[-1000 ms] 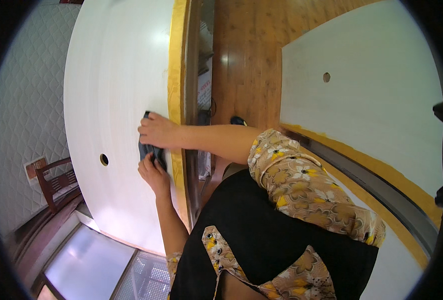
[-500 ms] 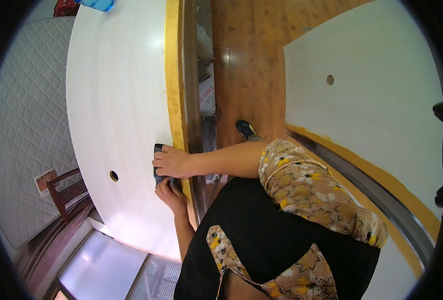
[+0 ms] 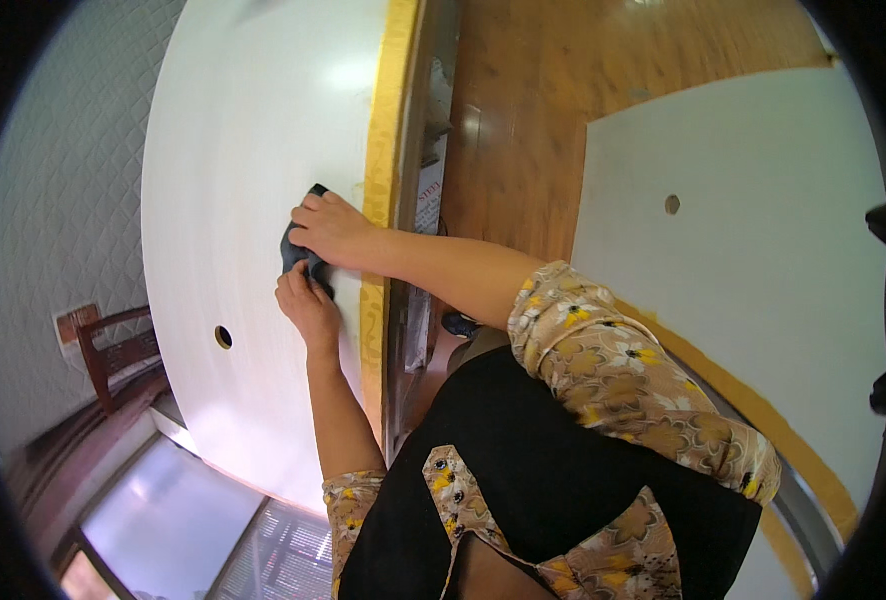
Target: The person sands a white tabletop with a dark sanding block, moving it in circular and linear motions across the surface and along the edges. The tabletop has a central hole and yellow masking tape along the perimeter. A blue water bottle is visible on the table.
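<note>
A long white desktop (image 3: 253, 400) edged with gold-yellow trim (image 3: 381, 150) lies in front of me. My right hand (image 3: 338, 230) presses a dark grey cloth (image 3: 291, 252) down on it, fingers curled over the cloth. Close beside it, nearer to me, my left hand (image 3: 309, 303) pinches the cloth's near end with bent fingers. The cloth is bunched, and part of it is hidden under both hands. A dark round hole (image 3: 224, 337) in the top lies to the left of my left hand.
Beyond the left edge are a quilted grey mattress (image 3: 73, 200) and a dark wooden chair (image 3: 118, 350). Boxes and papers (image 3: 430, 195) are stowed under the right edge. Wooden flooring (image 3: 513, 130) separates this top from another white top (image 3: 733, 200) on the right, also holed and yellow-edged.
Both hands have moved farther away from me across the white top, with the cloth under them. My view has shifted, and the blue container at the upper left has left the picture.
</note>
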Demonstrator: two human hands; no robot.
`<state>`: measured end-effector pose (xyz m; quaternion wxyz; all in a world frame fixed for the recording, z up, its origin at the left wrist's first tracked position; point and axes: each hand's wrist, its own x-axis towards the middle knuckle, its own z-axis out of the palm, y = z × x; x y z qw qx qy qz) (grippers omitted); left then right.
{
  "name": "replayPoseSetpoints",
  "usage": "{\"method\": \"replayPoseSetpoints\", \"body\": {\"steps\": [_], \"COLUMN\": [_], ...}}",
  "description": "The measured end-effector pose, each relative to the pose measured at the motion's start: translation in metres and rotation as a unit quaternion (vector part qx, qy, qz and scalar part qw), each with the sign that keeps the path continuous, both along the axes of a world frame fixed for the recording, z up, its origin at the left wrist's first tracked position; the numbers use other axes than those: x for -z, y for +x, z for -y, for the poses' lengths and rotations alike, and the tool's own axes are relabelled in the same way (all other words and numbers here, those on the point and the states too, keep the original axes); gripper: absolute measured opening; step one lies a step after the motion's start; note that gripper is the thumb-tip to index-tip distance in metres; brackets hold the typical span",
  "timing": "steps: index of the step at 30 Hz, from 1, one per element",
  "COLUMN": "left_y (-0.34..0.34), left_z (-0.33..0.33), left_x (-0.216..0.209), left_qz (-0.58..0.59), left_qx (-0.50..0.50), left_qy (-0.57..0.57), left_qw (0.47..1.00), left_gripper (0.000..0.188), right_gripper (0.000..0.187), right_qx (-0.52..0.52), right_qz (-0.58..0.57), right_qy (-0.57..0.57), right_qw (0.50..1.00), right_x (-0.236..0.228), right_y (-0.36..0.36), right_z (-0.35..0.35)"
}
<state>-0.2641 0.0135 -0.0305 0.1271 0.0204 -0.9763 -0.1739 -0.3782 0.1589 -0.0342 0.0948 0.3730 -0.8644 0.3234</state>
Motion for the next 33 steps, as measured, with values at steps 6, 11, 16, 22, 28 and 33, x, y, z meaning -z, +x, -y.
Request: {"method": "replayPoseSetpoints", "body": {"steps": [6, 11, 16, 22, 28, 33], "left_y": [0.083, 0.186, 0.204, 0.111, 0.046, 0.107], "left_z": [0.006, -0.004, -0.007, 0.017, 0.029, 0.049], "left_x": [-0.005, -0.015, -0.023, -0.027, -0.022, -0.009], "left_qz": [0.009, 0.018, 0.033, -0.007, -0.044, -0.050], "left_qx": [-0.015, -0.108, -0.146, -0.140, -0.226, -0.290], "left_qy": [0.011, 0.020, 0.026, -0.021, -0.017, -0.018], "left_qw": [1.000, 0.994, 0.988, 0.990, 0.973, 0.955], "left_gripper": [0.030, 0.029, 0.027, 0.033, 0.028, 0.028], "right_gripper": [0.018, 0.016, 0.014, 0.024, 0.037, 0.036], "right_qx": [-0.101, -0.250, -0.322, -0.202, -0.143, -0.211], "right_qz": [-0.033, -0.002, 0.011, -0.014, -0.059, -0.044], "right_qy": [0.028, 0.040, 0.046, -0.006, -0.022, -0.059], "right_qw": [0.994, 0.967, 0.946, 0.979, 0.988, 0.975], "right_x": [-0.008, -0.021, -0.027, -0.021, -0.012, -0.002], "right_y": [0.061, 0.133, 0.135, 0.049, 0.025, 0.062], "right_z": [0.002, 0.004, 0.004, 0.028, 0.054, 0.101]}}
